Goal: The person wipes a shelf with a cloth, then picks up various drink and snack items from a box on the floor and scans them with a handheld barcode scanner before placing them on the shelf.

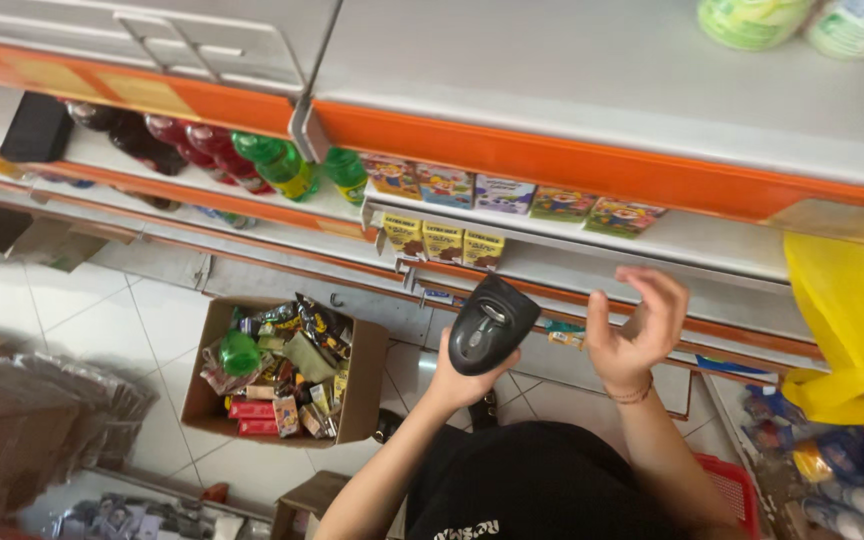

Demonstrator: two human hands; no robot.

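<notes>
Closest in, the left hand (464, 372) is wrapped tight around a black scanner (492, 324), its head tipped toward the shelves so it can read the price strips. It is rounded and glossy. The right hand (635, 328) hovers empty, fingers loosely curled apart. Beyond are yellow drink cartons (442, 243); on the floor, a cardboard box (357, 385) of snacks.

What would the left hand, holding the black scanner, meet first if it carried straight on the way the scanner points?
Probably the yellow cartons on the shelf edge directly beyond the scanner in the left hand; depth is hard to judge.
</notes>
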